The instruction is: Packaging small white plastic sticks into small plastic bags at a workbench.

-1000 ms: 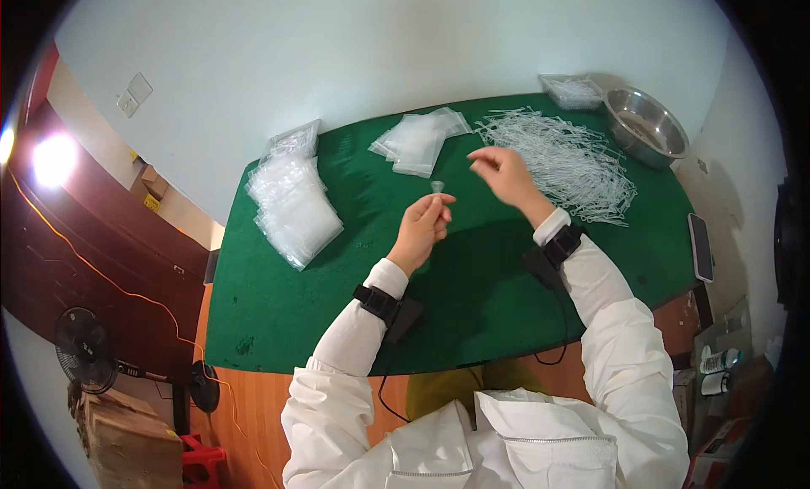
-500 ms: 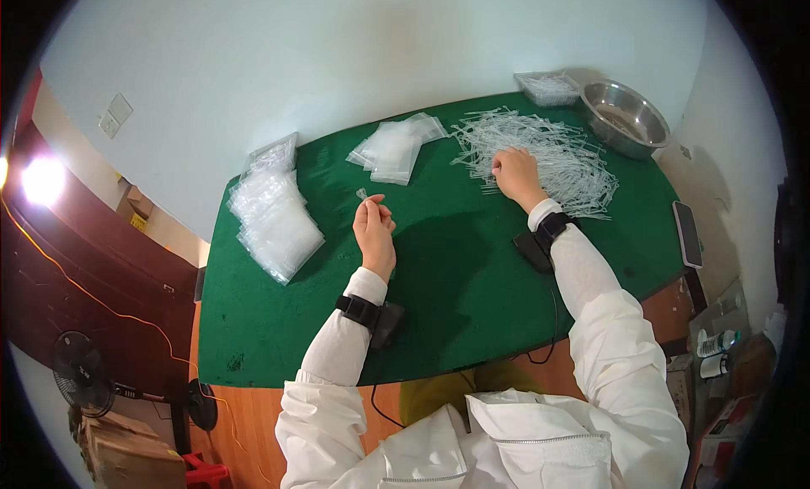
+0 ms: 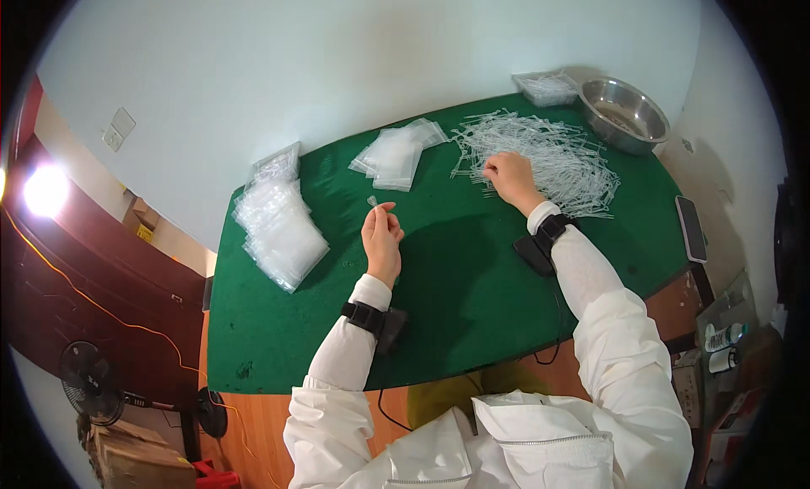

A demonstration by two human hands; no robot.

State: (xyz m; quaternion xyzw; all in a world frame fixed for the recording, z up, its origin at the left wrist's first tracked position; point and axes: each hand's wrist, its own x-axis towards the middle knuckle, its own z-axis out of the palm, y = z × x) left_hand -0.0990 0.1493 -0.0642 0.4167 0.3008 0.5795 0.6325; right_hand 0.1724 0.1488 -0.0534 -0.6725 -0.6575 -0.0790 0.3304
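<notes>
A big loose pile of thin clear plastic sticks (image 3: pixel 569 164) lies at the far right of the green table. My right hand (image 3: pixel 513 181) is at the pile's left edge with thumb and fingers pinched together; what is between the fingertips is too small to make out. Left of it, above bare cloth, my left hand (image 3: pixel 383 246) is closed on a small bundle of clear plastic sticks (image 3: pixel 372 200), whose ends stick out past the fingertips. Beyond that hand sits a fanned stack of clear zip bags (image 3: pixel 395 158). More overlapping clear bags (image 3: pixel 285 236) lie at the far left.
A steel bowl (image 3: pixel 624 113) and a clear tray of sticks (image 3: pixel 547 88) stand at the back right. A phone (image 3: pixel 690 229) lies on the right edge of the green table (image 3: pixel 472 320). Walls border the far and right sides. A fan (image 3: pixel 89 379) stands on the floor at left.
My right hand has shifted slightly left toward the pile's edge. My left hand still holds its bundle, nearly in place. The whole view has tilted a little.
</notes>
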